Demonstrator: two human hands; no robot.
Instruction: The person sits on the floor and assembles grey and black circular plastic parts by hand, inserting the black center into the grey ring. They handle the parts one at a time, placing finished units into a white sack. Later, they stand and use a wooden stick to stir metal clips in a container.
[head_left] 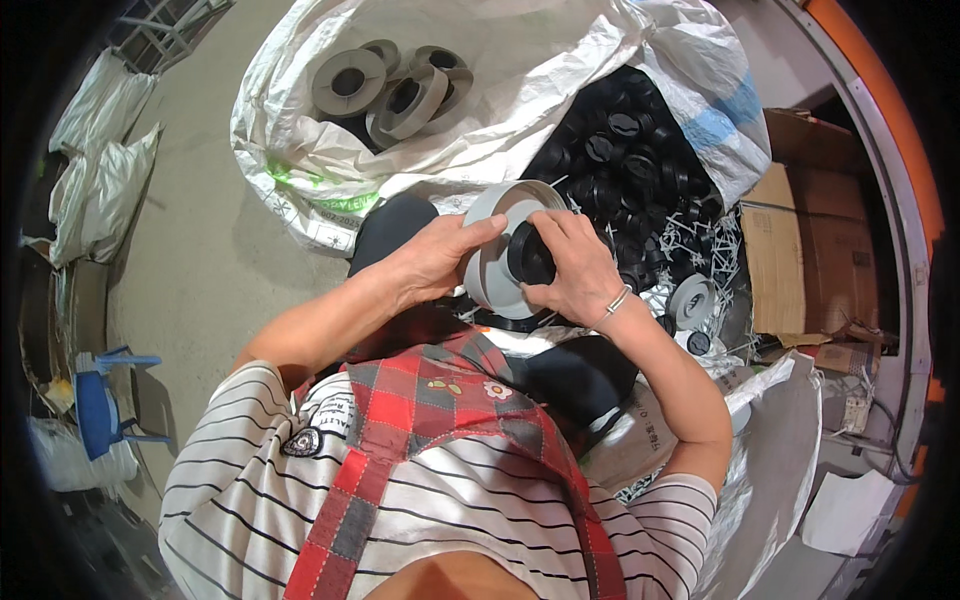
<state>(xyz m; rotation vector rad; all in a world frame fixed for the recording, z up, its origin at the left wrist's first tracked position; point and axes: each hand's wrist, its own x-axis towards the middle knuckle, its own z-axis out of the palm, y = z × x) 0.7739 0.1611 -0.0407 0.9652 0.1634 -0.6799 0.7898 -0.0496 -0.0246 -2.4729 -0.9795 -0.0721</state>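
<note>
My left hand (437, 258) grips the rim of a grey plastic spool (488, 278), thumb on top, tilted in front of my lap. My right hand (582, 266) has its fingers wrapped round a black round plastic piece (528, 254) at the middle of the spool. Whether the black piece sits inside the hub or just against it I cannot tell, as my right fingers cover part of it. Just beyond my right hand lies a heap of black round plastic pieces (632, 150). White thin sprue-like bits (690, 240) are scattered on its near side.
Several grey spools (348, 82) lie in a large white woven sack (300, 170) ahead. One more grey spool (691, 302) rests right of my knees. Cardboard boxes (800, 250) stand at the right; a blue stool (98, 412) and white sacks (105, 190) are at the left.
</note>
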